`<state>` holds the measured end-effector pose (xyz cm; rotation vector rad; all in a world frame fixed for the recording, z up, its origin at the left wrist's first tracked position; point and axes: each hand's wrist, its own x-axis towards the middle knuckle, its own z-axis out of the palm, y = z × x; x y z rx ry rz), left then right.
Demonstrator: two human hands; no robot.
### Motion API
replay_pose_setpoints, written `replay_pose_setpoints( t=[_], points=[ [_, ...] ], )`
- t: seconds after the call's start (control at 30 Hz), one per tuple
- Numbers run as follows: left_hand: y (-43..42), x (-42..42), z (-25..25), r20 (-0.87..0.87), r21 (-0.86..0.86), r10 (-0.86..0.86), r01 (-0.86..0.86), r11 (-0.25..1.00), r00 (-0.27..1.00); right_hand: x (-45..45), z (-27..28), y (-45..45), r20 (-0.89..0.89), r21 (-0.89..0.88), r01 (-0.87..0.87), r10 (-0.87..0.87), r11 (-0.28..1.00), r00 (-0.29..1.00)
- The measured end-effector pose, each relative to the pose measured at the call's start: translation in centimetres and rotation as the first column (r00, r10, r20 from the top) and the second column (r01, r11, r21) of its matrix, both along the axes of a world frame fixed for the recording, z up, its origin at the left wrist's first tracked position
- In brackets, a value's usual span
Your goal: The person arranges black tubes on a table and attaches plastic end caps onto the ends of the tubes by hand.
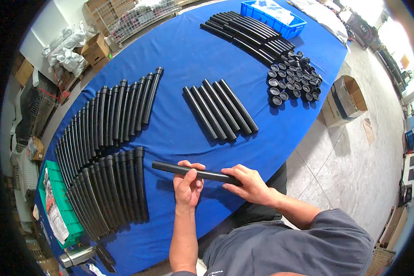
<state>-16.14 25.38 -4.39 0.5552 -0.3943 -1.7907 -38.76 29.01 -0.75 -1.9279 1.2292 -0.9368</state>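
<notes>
Between both hands I hold a black tube (170, 167) just above the blue cloth, lying nearly level. My left hand (188, 185) is wrapped round its middle, thumb on top. At the tube's right end my right hand (249, 181) grips, its fingers and palm covering that end. The left end shows no cap. Beyond my hands, several plain black tubes (220, 110) lie side by side. To the left are two rows of capped black tubes (119, 110). A heap of round black caps (292, 80) sits at the right.
More black tubes (248, 34) lie at the far end of the blue-covered table (179, 55), beside a blue crate (294, 27). A green crate (62, 207) stands at the left edge. On the floor to the right is an opened cardboard box (340, 103).
</notes>
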Motion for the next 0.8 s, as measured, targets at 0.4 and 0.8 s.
replay_pose_setpoints(
  t=[0.4,0.8],
  points=[
    [0.1,-0.1,0.1,0.082,-0.009,-0.002,0.003,1.0,0.997,-0.5,1.6,-0.4,0.308,0.788,-0.135,-0.195,0.601,0.931],
    [0.1,-0.3,0.3,0.085,0.033,-0.019,0.016,0.999,0.996,-0.2,0.2,0.3,-0.007,-0.012,0.067,-0.067,0.998,0.998]
  ],
)
